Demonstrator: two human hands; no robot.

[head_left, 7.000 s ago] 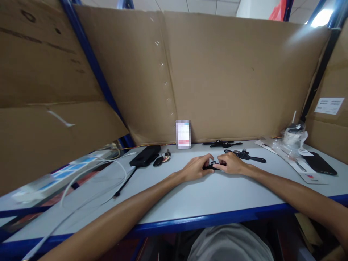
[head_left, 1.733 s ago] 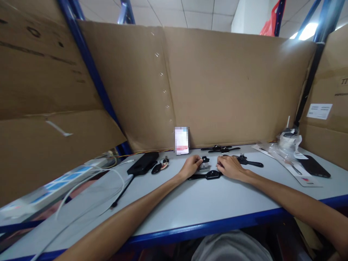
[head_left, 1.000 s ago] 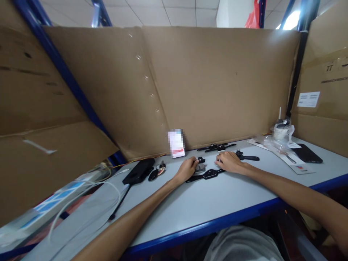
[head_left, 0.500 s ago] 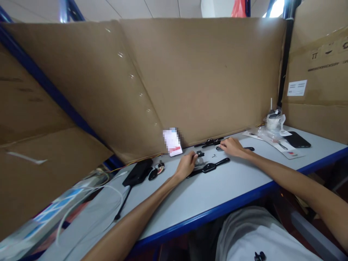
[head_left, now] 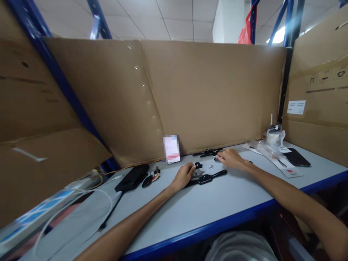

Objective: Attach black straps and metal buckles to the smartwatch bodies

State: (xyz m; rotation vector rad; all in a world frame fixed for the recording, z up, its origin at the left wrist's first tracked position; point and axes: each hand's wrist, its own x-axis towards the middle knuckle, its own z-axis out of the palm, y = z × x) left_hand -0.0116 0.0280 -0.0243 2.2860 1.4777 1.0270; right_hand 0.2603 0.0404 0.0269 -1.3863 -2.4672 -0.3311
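My left hand [head_left: 186, 175] is closed, thumb and fingers pinching a small black metal plate [head_left: 198, 165] just above the table. Below and in front of it lies a black spokeshave [head_left: 206, 179], its left handle partly behind the hand. A tiny silver screw [head_left: 211, 166] rests between my two hands. My right hand [head_left: 231, 158] is closed too, fingertips pinching a small pale piece too small to name. Beneath that hand another black handled tool is mostly covered. More black spokeshaves [head_left: 209, 152] lie along the cardboard at the back.
A phone [head_left: 172, 149] leans on the cardboard wall [head_left: 212, 94]. To the left are keys [head_left: 151, 177], a black box with a cable [head_left: 132, 178] and a power strip [head_left: 40, 214]. At right are plastic packaging [head_left: 266, 149], a lidded cup [head_left: 273, 135] and a dark phone [head_left: 296, 157].
My view has tilted upward, so the table and hands sit lower in the picture. Both hands keep their pinches and stay at nearly the same places over the table.
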